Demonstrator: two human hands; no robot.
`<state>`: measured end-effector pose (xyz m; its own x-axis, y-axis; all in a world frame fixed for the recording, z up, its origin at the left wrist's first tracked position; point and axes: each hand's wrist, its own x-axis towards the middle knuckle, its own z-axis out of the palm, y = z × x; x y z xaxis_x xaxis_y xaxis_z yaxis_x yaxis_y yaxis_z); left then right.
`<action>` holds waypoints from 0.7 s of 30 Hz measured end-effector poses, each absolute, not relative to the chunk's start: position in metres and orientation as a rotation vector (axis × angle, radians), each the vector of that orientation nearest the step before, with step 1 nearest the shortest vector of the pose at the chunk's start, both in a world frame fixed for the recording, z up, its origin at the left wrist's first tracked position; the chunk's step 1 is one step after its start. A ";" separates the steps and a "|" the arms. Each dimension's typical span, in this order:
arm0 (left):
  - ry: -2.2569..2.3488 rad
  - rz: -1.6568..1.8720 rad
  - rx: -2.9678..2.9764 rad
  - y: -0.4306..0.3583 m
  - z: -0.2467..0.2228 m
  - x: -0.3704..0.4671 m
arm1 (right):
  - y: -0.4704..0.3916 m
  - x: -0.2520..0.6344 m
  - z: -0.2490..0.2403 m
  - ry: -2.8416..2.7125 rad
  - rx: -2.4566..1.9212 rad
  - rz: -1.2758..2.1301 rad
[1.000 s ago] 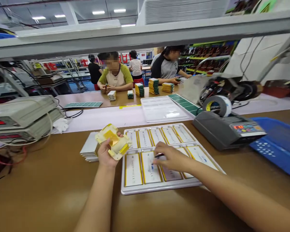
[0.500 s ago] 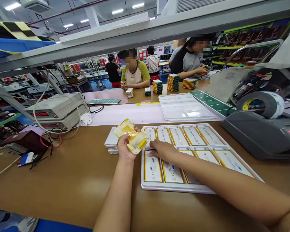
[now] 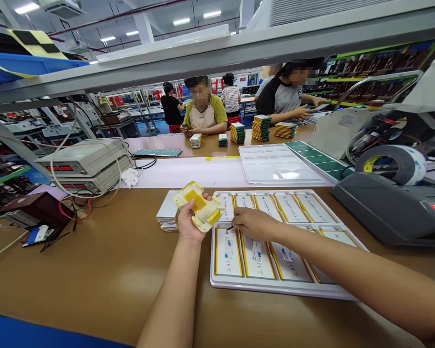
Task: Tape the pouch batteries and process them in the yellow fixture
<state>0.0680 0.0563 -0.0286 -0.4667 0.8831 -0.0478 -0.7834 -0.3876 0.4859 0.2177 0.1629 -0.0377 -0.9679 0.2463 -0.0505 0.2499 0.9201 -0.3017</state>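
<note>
My left hand (image 3: 190, 221) grips a cream plastic fixture (image 3: 203, 212) patched with amber tape, tilted above the edge of the white tray (image 3: 275, 286). Flat white battery cells (image 3: 227, 256) with yellow edges lie in two rows in that tray, printed with CE marks and blue lettering. Over the near-left cell, my right hand (image 3: 252, 223) is closed on a thin dark pen-like tool (image 3: 230, 228). Its tip is at the top end of this cell; whether it touches cannot be seen. Right beside my left hand stands a stack of white flat pieces (image 3: 166, 212).
Another white tray (image 3: 275, 164) lies beyond the cells. A tape roll (image 3: 387, 164) rests on a grey machine (image 3: 391, 208) at right. Metering boxes (image 3: 87, 164) with cables stand left. Two co-workers sit across the table behind stacked cells (image 3: 261, 128). A shelf beam (image 3: 203, 58) crosses overhead.
My right hand has shifted slightly right and its fingers have drawn together round the dark tool. My left hand still holds the fixture in nearly the same place.
</note>
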 end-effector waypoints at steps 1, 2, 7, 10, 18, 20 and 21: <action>0.551 1.991 0.249 0.057 -0.030 0.068 | 0.162 0.216 -0.038 3.066 0.401 -0.486; 0.554 1.986 0.231 0.058 -0.032 0.069 | 0.162 0.215 -0.037 3.063 0.407 -0.510; 0.581 1.906 0.133 0.066 -0.046 0.073 | 0.163 0.211 -0.041 3.008 0.456 -0.668; 0.643 1.892 0.032 0.070 -0.052 0.075 | 0.165 0.208 -0.043 3.012 0.391 -0.668; 0.788 1.975 -0.160 0.071 -0.055 0.067 | 0.178 0.194 -0.044 2.953 0.174 -0.788; 0.798 1.987 -0.163 0.071 -0.056 0.065 | 0.180 0.192 -0.045 2.948 0.148 -0.783; 0.795 1.990 -0.163 0.071 -0.057 0.064 | 0.181 0.191 -0.046 2.960 0.146 -0.778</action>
